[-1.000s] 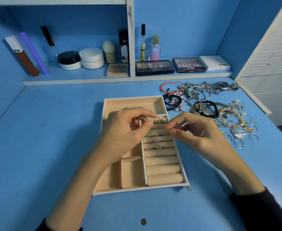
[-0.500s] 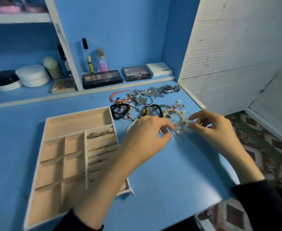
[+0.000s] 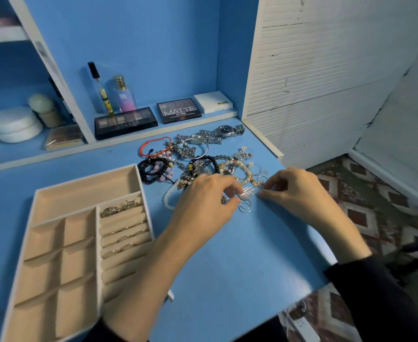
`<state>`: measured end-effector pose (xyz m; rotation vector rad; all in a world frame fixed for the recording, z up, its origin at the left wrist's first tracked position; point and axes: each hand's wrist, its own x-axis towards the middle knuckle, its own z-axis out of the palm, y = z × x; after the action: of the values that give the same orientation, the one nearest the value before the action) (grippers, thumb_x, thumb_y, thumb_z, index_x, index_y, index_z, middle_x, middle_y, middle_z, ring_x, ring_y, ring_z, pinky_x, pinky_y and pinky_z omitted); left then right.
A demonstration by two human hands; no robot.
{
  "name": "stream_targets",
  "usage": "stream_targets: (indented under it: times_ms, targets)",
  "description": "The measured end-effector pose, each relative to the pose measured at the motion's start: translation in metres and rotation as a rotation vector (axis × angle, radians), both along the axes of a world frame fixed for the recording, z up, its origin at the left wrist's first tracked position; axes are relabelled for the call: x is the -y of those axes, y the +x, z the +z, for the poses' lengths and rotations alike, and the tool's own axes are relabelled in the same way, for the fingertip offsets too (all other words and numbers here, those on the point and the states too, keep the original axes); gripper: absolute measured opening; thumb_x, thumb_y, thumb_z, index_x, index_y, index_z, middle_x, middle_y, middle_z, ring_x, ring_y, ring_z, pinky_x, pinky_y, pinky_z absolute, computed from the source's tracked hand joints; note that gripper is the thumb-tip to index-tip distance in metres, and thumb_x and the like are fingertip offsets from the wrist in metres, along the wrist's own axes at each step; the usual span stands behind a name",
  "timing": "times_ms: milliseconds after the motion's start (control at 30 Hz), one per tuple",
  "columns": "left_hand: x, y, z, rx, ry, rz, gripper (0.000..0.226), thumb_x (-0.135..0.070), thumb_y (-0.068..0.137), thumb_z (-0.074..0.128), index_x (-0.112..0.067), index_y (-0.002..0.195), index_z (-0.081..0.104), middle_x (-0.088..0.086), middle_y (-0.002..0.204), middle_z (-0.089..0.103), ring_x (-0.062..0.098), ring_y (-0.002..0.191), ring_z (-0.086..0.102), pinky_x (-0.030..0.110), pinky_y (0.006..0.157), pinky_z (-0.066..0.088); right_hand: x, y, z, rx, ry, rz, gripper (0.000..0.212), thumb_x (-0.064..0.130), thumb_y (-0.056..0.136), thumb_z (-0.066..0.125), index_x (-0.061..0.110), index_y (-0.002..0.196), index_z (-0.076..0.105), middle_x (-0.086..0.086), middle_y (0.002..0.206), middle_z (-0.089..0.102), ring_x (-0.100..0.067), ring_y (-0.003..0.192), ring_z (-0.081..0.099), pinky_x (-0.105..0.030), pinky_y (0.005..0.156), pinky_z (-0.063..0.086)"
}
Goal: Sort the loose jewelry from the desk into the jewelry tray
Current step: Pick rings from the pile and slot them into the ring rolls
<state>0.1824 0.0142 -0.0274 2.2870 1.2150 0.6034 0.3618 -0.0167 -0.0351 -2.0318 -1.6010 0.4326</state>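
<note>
— Blue tabletop point(image 3: 227, 255), beige jewelry tray point(image 3: 87, 196) on the left of it. So how far along are we?
— Early, I'd say. A couple of chunky rings point(image 3: 119, 209) sit in the top slot of the ring rolls and a few thin bands are tucked in the slots below. Every other compartment shows bare lining
— And the heap?
— Big! The loose jewelry point(image 3: 198, 156) lies in a tangle at the back right of the tabletop, just beyond the tray's far corner. I see black bead bracelets point(image 3: 152, 169), a red cord point(image 3: 153, 144), a watch point(image 3: 224, 130), pearls and charms, all of it left to sort
— Both hands are in there now!
— Yes, at the near edge of the heap. Left hand point(image 3: 203, 201) has its fingers point(image 3: 230, 185) curled in, thumb and forefinger pinching a silver fan-shaped piece point(image 3: 247, 192). Thin hoops point(image 3: 245, 208) lie on the tabletop just below it
— And the right?
— Right hand point(image 3: 299, 193) is curled too, fingertips point(image 3: 264, 193) drawn together at the far side of that same silver piece. Touching it, or nipping a small ring beside it? I cannot tell, it's too blurred
</note>
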Motion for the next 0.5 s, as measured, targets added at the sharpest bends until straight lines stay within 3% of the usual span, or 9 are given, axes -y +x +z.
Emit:
stream_targets:
  times_ms: [233, 367, 500]
  targets:
    - [0.0, 0.0, 0.002, 0.009, -0.016, 0.007, 0.013, -0.024, 0.084, 0.062, -0.028, 0.094, 0.068, -0.014, 0.084, 0.064, 0.006, 0.078, 0.056, 0.028, 0.077, 0.049, 0.002, -0.007, -0.003, -0.115, 0.135, -0.034, 0.006, 0.017, 0.074, 0.075, 0.015, 0.072, 0.07, -0.003, 0.063, 0.064, -0.008, 0.055, 0.051, -0.011, 0.054, 0.039]
    - [0.001, 0.0, 0.002, 0.0, -0.024, 0.003, 0.013, -0.023, 0.084, 0.062, -0.028, 0.095, 0.068, -0.014, 0.084, 0.063, 0.006, 0.078, 0.057, 0.028, 0.076, 0.05, 0.002, -0.012, -0.005, -0.199, 0.178, -0.063, 0.004, 0.019, 0.076, 0.074, 0.017, 0.074, 0.072, -0.003, 0.067, 0.068, -0.015, 0.063, 0.059, -0.014, 0.055, 0.039]
    - [0.0, 0.001, 0.002, -0.005, -0.028, 0.006, 0.013, -0.024, 0.084, 0.063, -0.028, 0.095, 0.068, -0.013, 0.084, 0.064, 0.005, 0.076, 0.057, 0.027, 0.075, 0.049, 0.001, -0.016, -0.005, -0.237, 0.195, -0.072, 0.003, 0.02, 0.076, 0.075, 0.017, 0.076, 0.074, 0.001, 0.068, 0.069, -0.012, 0.065, 0.061, -0.012, 0.055, 0.04]
